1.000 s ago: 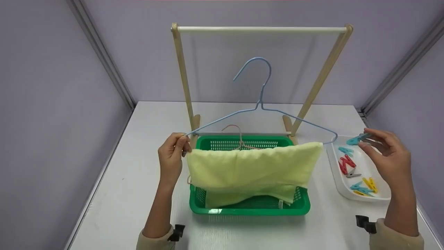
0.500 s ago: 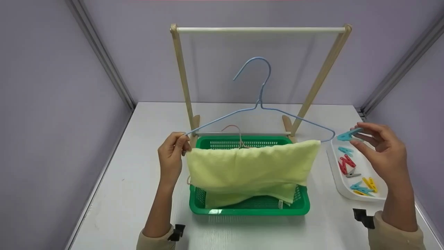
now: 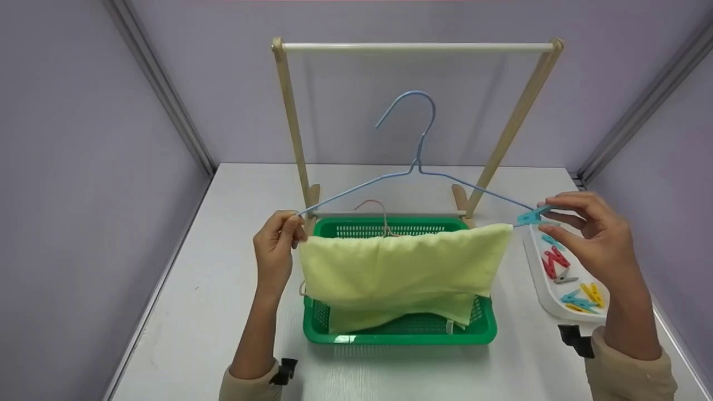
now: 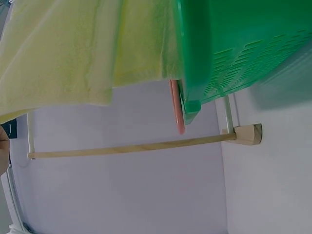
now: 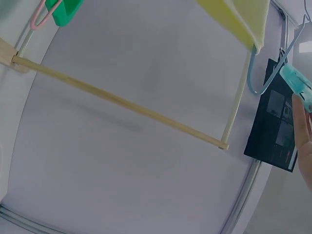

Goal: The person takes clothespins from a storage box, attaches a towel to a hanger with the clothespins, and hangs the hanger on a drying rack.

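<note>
My left hand (image 3: 277, 245) pinches the left end of a blue wire hanger (image 3: 356, 191), close to the corner of a yellow-green towel (image 3: 401, 267). The towel drapes over the hanger's lower bar, above a green basket (image 3: 401, 338). At the other end, my right hand (image 3: 599, 239) pinches a light blue clothespin (image 3: 532, 215) between thumb and fingers. In the head view this clothespin overlaps the hanger's right bend, just beyond the towel's right corner. The right wrist view shows the clothespin (image 5: 296, 85) beside the hanger's bent end (image 5: 258, 90); whether they touch, I cannot tell.
A white tray (image 3: 537, 295) at the right holds several blue, red, yellow and grey clothespins. Behind the basket stands a wooden rack with a white top rail (image 3: 418, 48). A pink hanger (image 3: 384, 214) sticks up from the basket.
My right hand has moved left with the blue clothespin, from above the tray to the hanger's right end. My left hand, the hanger and the towel have hardly moved.
</note>
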{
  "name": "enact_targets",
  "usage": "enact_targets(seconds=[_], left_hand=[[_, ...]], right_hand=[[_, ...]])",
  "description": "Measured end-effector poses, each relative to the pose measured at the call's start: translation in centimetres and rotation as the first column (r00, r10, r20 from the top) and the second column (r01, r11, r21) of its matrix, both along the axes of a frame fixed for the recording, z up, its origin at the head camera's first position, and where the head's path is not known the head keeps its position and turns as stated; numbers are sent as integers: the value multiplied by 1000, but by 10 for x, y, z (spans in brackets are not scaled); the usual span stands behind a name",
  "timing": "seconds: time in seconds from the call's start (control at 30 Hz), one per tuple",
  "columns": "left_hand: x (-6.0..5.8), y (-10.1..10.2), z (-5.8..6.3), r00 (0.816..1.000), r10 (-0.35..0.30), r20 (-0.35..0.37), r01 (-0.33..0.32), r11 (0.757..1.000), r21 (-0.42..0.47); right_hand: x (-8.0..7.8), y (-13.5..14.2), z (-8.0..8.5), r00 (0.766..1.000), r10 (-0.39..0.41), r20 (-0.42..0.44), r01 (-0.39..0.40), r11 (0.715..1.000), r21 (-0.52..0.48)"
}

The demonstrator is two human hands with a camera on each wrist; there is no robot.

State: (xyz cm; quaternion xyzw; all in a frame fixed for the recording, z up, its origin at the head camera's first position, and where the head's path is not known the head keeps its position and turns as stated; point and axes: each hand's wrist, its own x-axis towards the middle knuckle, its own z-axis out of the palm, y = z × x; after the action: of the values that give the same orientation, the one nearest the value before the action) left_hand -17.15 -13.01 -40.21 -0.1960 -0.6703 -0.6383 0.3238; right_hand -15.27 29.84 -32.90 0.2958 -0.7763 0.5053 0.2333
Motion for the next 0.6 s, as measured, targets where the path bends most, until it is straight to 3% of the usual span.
enact_targets(seconds=[0.27, 0.6], left_hand=[[-1, 0, 1, 1000, 12, -12, -12, 1000, -7], [-1, -1, 5, 999, 32, -27, -32, 999, 1]], right_hand=[[-7, -7, -3, 1000, -23, -3, 24, 993, 118], [-9, -12, -3, 992, -101, -81, 111, 985, 135]])
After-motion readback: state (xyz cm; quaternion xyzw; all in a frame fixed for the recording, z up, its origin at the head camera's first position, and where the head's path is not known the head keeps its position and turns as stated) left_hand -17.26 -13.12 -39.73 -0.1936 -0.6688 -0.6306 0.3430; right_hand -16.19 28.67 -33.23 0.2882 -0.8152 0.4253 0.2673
